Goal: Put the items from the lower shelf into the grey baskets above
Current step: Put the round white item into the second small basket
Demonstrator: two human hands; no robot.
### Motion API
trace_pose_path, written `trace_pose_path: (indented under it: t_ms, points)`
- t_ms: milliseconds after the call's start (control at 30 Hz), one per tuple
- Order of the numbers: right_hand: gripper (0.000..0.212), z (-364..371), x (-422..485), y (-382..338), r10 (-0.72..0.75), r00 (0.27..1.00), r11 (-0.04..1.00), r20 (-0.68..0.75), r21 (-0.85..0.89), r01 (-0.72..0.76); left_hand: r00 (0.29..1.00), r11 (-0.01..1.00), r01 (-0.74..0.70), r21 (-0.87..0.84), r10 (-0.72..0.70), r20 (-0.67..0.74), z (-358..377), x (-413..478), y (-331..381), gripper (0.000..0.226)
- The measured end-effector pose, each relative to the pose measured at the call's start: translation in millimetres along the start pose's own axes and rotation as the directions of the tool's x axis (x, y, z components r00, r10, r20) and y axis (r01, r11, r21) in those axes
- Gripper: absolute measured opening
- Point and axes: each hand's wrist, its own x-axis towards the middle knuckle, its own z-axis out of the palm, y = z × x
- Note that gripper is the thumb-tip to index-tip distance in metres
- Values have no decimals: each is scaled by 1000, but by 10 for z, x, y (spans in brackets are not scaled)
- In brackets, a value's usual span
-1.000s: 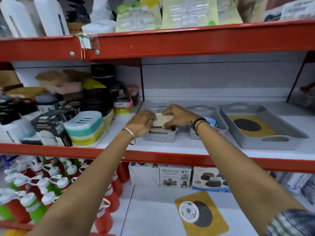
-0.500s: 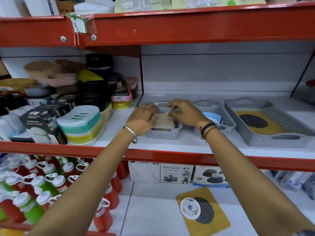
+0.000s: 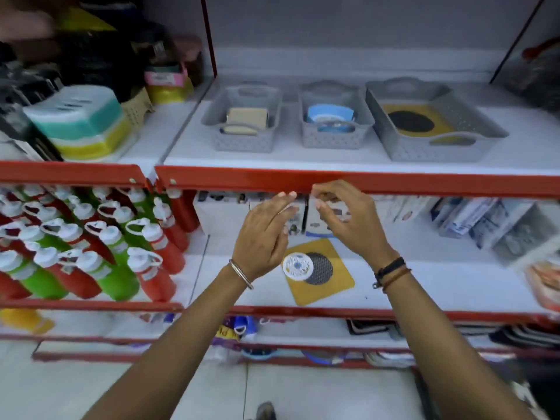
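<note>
Three grey baskets stand on the upper shelf: the left basket (image 3: 242, 140) holds beige pads (image 3: 247, 117), the middle basket (image 3: 331, 137) holds a blue item (image 3: 330, 112), and the wide right basket (image 3: 472, 122) holds a yellow mat with a black disc (image 3: 410, 121). On the lower shelf lies another yellow mat (image 3: 330, 278) with a black mesh disc and a white round label. White boxes (image 3: 224, 212) stand behind it. My left hand (image 3: 263, 237) and my right hand (image 3: 348, 219) hover empty above that mat, fingers apart, in front of the boxes.
Red and green bottles (image 3: 91, 241) with white caps crowd the lower shelf at the left. Stacked teal and yellow containers (image 3: 81, 119) stand on the upper left. More boxed goods (image 3: 485, 219) fill the lower right. A red shelf edge (image 3: 424, 183) runs just above my hands.
Both hands let go of the beige pads in the left basket and dropped to the lower shelf. The view tilted downward.
</note>
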Motion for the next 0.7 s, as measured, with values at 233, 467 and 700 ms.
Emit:
trace_pose_path:
  t_ms: [233,467,700]
  points:
    - [30,617,-759,702,370,881,928,295,-174,-331,840,935,340,99,-349,415,667,-761,-183,49]
    - [74,1366,-924,1217,590,604,804,536,-459,-379,529,835,445,324,-537,657,1137,-1183,-400,72]
    - [77,1320,-1035,1616,623,583,777,523,-505,-377,450,835,435,338,-527,721,1419,-1343,-484,97]
